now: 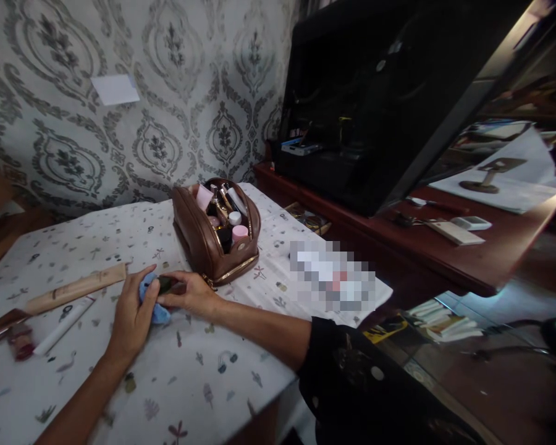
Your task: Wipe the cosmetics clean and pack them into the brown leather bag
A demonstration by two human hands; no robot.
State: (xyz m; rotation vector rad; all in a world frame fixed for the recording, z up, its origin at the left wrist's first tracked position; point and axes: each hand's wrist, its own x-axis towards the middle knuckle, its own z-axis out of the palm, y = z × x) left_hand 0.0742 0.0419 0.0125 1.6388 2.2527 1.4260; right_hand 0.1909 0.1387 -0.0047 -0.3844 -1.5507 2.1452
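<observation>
My left hand is closed on a crumpled light blue cloth over the patterned tablecloth. Pinched in my right hand is a small dark rounded container, which touches the cloth; its exact kind is unclear. Just behind my hands stands an unzipped brown toiletry bag. Inside it are several cosmetics, among them a jar with a pink lid, one with a white lid and a pale pink tube.
Left of my hands lie a beige tube, a slim white tube and a small dark red bottle. A blurred-out item rests at the table's right side. Beyond it, a large black television stands on a reddish-brown cabinet.
</observation>
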